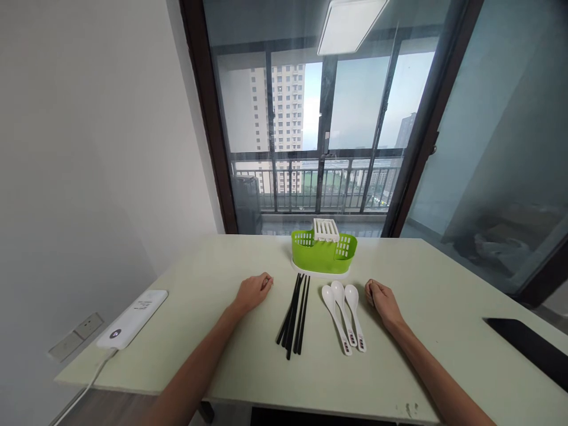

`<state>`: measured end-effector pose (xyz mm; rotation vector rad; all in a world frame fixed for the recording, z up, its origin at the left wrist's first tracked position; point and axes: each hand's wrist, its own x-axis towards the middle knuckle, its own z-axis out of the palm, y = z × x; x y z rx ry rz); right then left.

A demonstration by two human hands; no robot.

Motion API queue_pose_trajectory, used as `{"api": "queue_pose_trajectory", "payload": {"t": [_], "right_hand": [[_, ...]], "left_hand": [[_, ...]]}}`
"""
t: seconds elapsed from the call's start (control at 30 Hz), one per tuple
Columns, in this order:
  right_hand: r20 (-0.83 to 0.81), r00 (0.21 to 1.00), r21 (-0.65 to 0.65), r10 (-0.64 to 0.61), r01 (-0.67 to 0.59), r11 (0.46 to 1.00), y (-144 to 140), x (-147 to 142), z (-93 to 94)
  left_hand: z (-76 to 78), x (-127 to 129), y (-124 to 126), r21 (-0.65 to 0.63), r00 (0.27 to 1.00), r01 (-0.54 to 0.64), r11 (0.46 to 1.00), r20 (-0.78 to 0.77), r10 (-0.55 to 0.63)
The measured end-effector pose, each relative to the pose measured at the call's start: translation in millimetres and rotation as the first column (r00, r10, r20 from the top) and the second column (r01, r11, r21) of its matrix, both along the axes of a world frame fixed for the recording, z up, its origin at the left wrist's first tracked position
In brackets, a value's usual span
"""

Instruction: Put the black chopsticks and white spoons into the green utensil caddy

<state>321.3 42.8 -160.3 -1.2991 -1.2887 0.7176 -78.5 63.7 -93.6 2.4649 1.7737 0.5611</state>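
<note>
**It seems that nothing is begun yet**

From where I stand, the work looks to be at its start. Several slim black chopsticks [293,319] lie in a loose bundle on the pale green, flat table [377,378], with three glossy white spoons [343,307] to their right, all outside the bright green plastic basket [315,257], which stands just beyond them on its white base. A white slatted piece [326,238] sits on its middle; I see no utensil above the rim, but its floor is hidden. The left hand [255,291], near the chopsticks, and the right hand [384,300], beside the spoons, have fingers curled inward; nothing held is visible.
</note>
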Motion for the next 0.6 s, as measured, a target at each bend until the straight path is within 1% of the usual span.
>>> {"api": "queue_pose_trajectory", "payload": {"t": [0.27, 0.6], "right_hand": [[0.017, 0.999, -0.033, -0.046, 0.047, 0.998, 1.0, 1.0, -4.4], [0.035, 0.999, -0.047, -0.036, 0.038, 0.998, 3.9, 3.9, -8.9]], "left_hand": [[-0.5, 0.5, -0.6, -0.006, 1.000, -0.007, 1.000, 0.004, 0.007], [-0.7, 1.1, -1.2, -0.009, 1.000, -0.018, 1.000, 0.025, 0.018]]}}
